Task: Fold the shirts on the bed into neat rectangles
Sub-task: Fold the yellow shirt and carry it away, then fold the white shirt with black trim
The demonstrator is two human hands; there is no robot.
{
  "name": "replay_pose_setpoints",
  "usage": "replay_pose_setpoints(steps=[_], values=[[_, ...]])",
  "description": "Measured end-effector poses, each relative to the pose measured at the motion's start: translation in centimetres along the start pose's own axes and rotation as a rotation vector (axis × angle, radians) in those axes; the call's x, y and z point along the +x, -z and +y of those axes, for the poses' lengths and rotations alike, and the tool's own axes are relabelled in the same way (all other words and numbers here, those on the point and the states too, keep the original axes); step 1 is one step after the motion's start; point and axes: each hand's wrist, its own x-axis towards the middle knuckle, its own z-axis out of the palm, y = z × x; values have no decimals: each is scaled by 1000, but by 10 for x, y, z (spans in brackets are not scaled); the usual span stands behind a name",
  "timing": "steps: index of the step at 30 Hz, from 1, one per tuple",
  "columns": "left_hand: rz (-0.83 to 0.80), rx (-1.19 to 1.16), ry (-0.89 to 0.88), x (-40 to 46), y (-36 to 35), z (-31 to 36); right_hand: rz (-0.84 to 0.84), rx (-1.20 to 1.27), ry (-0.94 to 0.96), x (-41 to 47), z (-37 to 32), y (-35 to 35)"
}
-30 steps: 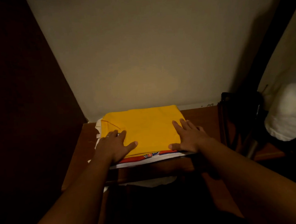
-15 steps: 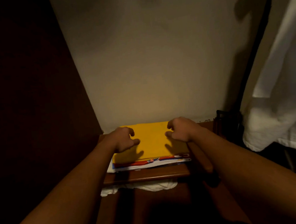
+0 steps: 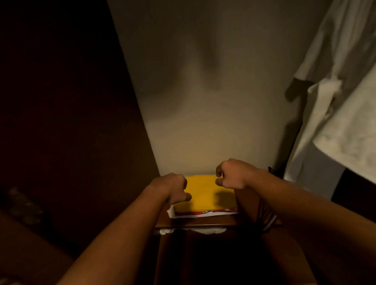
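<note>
The head camera looks down at two bare arms that reach forward in a dim room. A yellow shirt [image 3: 205, 193] is folded into a flat rectangle. It lies on top of a small pile. Under it is a folded shirt with red and blue stripes [image 3: 206, 212], and only its front edge shows. A bit of white cloth [image 3: 171, 211] peeks out at the left of the pile. The pile sits on a brown wooden shelf [image 3: 195, 224] that stands against a pale wall [image 3: 212, 96].

The left hand [image 3: 174, 189] hangs over the left edge of the yellow shirt. Its fingers are curled in, and the thumb tip points at the shirt. I cannot tell if it touches the cloth or pinches any of it.

The right hand [image 3: 231, 175] hangs over the far right corner of the yellow shirt. Its fingers are curled in too, with the thumb close under them. It looks as if it holds nothing, but I cannot tell for sure. A dark shadow lies on the shirt under this hand.

More white cloth [image 3: 202, 230] pokes out from below the shelf edge. A big white towel [image 3: 347, 109] hangs on the right side. The left side is a dark brown panel [image 3: 57, 107].
</note>
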Motion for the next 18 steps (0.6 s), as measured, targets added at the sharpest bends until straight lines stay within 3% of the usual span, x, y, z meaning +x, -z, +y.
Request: replay_pose_setpoints(steps=[7,14,18], values=[[9,-146,88,-127,35,22,-24,88,98,-91,-55,42],[-125,-213,283,-245,-24,51,-144,115,278,-164,-85,8],[-104,-337,410,-308,-54,51,-204,27,428,-184,-127,0]])
